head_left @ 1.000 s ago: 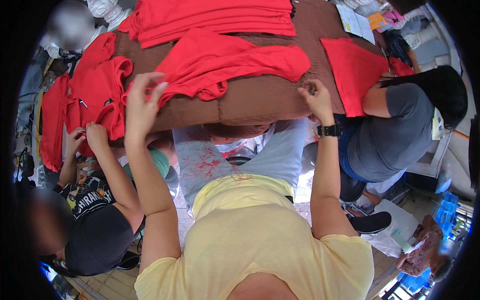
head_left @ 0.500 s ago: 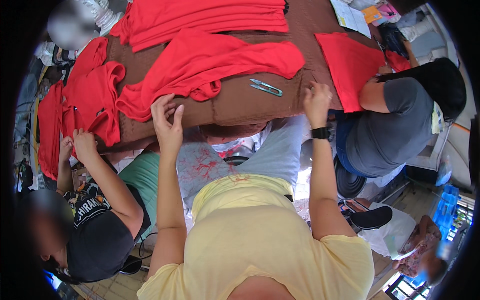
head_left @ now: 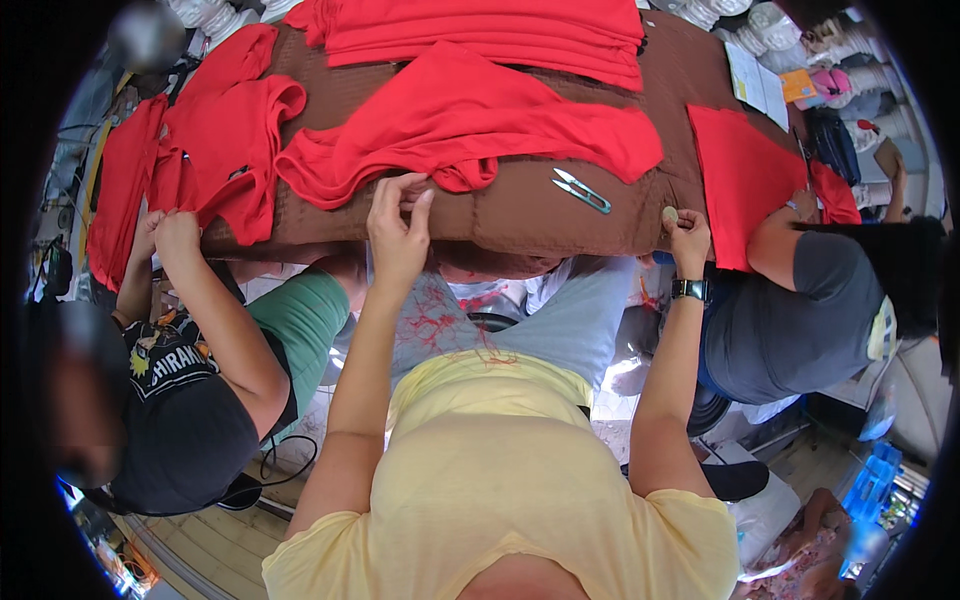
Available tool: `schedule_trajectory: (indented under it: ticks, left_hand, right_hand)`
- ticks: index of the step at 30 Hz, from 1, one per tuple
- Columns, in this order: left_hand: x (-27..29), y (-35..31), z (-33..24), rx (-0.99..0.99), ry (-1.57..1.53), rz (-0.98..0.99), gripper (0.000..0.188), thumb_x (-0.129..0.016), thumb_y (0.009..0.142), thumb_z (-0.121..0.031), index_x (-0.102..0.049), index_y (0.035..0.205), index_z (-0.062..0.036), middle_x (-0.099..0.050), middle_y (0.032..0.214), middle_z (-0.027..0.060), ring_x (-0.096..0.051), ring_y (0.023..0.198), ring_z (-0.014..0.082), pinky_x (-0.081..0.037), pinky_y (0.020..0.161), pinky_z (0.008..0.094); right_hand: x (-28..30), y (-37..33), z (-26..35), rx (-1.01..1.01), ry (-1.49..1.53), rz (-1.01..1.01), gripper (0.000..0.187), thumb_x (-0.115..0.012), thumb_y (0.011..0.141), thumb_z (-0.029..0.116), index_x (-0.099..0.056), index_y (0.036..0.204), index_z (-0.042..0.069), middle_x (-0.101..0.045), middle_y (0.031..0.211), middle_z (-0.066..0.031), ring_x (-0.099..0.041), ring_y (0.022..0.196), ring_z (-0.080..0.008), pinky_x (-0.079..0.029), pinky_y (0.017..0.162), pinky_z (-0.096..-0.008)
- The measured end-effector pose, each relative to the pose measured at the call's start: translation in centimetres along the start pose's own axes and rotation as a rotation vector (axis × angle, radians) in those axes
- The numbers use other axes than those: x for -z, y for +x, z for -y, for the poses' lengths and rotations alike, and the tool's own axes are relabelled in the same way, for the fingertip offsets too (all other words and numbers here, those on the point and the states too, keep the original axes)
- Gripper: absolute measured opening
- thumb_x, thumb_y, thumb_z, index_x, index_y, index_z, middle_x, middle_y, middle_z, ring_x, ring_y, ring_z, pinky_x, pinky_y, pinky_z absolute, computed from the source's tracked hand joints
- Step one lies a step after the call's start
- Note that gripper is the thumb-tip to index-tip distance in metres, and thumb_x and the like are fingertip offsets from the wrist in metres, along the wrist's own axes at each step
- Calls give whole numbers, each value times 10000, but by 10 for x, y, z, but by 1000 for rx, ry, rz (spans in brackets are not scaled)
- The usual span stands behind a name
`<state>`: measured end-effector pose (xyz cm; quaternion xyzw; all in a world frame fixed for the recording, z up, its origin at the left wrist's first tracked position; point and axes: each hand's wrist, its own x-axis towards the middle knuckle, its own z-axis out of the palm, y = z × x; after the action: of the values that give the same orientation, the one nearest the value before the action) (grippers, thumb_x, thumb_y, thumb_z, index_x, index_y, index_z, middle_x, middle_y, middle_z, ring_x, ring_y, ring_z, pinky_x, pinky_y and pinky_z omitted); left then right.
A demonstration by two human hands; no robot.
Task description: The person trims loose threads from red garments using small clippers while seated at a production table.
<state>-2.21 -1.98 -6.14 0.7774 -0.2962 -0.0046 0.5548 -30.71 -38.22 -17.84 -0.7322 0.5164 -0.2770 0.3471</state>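
Observation:
A crumpled red garment (head_left: pixel 470 120) is spread over the brown-covered table (head_left: pixel 530 225) in front of me. At its near edge is my left hand (head_left: pixel 402 220), fingers curved, thumb apart, with nothing seen in it. Whether its fingertips touch the cloth I cannot tell. My right hand (head_left: pixel 690 240), at the table's front edge, pinches a small round coin-like disc (head_left: pixel 670 214). Blue-green thread snips (head_left: pixel 582 190) lie on the cover between my hands, blades pointing up and left.
Folded red garments (head_left: pixel 480 45) are stacked at the back. On my left, a co-worker (head_left: pixel 200 400) handles red garments (head_left: pixel 225 150). Another co-worker (head_left: pixel 800 310) sits on my right by a red piece (head_left: pixel 735 180). An open notebook (head_left: pixel 757 85) lies at the far right.
The view has turned, so the table's things appear farther right. My right hand has tilted and moved slightly nearer me; the disc now shows in its fingers. The left stays by the garment.

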Motion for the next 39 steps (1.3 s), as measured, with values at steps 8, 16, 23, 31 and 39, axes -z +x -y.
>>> schedule_trajectory:
  ticks: [8,16,23,31,39]
  left_hand:
    - [-31,31,17,-29,-48,82,79,-656,940,-60,-584,943,-27,-629,991,77,-597,821,145,-476,713,265]
    - [-9,19,27,313,-863,19,71,-548,1039,-126,-523,1062,-64,-628,943,54,-583,828,109,-484,772,256]
    - [-5,18,5,20,214,-7,174,-782,819,-62,-703,970,-26,-540,765,47,-550,709,159,-452,624,315]
    - [-1,21,13,-233,145,-37,81,-752,832,-22,-711,896,6,-623,850,94,-635,796,192,-513,700,299]
    - [-6,17,29,-213,16,8,91,-719,857,5,-659,924,18,-691,962,119,-661,855,211,-520,778,297]
  right_hand:
    - [-7,-21,29,-19,236,-51,266,-784,847,94,-628,1045,9,-688,894,-67,-645,773,-125,-513,694,-255]
    - [-9,-33,17,4,543,-17,277,-743,894,52,-624,1135,-16,-673,959,-27,-573,766,-44,-472,685,-183]
    - [-18,-32,18,40,475,-65,264,-752,891,72,-661,1126,-5,-683,950,-9,-561,752,-34,-464,677,-187]
    - [4,-26,48,-211,730,12,293,-755,880,71,-656,1149,11,-667,957,-10,-565,777,-73,-470,736,-212]
    - [46,-71,149,78,1839,762,208,-693,893,10,-573,1033,106,-429,845,15,-473,730,-96,-370,696,-277]
